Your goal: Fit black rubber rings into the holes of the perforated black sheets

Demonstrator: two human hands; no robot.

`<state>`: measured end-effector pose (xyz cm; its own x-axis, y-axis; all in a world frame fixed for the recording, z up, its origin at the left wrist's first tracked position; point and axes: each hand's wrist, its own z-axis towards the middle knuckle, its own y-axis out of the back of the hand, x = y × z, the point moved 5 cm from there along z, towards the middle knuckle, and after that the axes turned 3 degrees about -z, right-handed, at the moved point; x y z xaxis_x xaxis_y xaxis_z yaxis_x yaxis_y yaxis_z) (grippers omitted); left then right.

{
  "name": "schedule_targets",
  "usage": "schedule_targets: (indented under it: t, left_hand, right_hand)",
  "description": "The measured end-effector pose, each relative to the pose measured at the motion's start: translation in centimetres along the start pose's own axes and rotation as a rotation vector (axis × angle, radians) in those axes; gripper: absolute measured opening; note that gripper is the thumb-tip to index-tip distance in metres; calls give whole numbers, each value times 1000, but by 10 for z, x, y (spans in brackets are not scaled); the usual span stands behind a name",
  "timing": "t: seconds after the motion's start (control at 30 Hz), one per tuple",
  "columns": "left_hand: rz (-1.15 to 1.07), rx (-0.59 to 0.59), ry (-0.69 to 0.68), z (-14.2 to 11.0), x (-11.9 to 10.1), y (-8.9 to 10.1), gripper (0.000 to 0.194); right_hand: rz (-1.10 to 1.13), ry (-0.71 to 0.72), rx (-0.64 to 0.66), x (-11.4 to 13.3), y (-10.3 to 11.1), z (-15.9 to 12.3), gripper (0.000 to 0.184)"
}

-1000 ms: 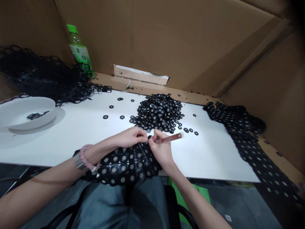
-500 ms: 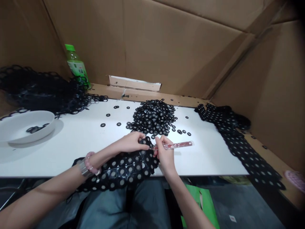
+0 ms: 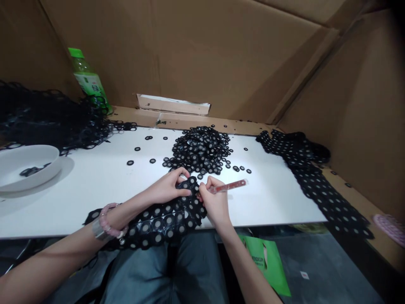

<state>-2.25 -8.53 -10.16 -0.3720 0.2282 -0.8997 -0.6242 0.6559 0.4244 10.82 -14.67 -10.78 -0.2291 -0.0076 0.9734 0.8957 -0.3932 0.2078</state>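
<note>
Black ring mesh [image 3: 164, 223] is lying across the lower middle of the frame on the white table [image 3: 79, 202], the left hand [image 3: 167, 190] pinching its upper edge between thumb and fingers, while the right hand [image 3: 215, 202] is pinching a clear red tool [image 3: 230, 185] just beside it, below a heap of loose rings [image 3: 199, 150].

Bright light from above washes the white tabletop [image 3: 95, 198] with mild glare as a white bowl [image 3: 31, 147] throws a soft shadow at left, while dimmer cardboard walls [image 3: 221, 55] bow under wide-lens distortion, darkening at far right.
</note>
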Motion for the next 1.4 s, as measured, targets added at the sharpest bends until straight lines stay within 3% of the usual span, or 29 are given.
schedule_targets:
  t: [0.27, 0.5, 0.67, 0.9, 1.07, 1.17, 1.4]
  left_hand:
    - [-137, 15, -5, 2, 5, -3, 32]
    - [-338, -1, 8, 1, 4, -6, 37]
    - [-382, -9, 55, 0, 3, -5, 38]
    - [194, -26, -51, -7, -8, 1, 27]
    - [718, -226, -226, -21, -45, 2, 26]
    - [778, -106, -323, -21, -56, -8, 18]
    - [819, -100, 23, -9, -24, 1, 44]
  right_hand:
    - [-66, 11, 22, 1, -1, 1, 27]
    - [-268, 174, 24, 11, -7, 1, 30]
    - [-268, 157, 27, 12, -8, 2, 28]
    - [230, -100, -31, -4, 6, 4, 33]
    - [329, -149, -13, -9, 15, -3, 36]
    - [381, -158, -34, -11, 20, -7, 37]
    - [275, -179, -3, -12, 19, -11, 43]
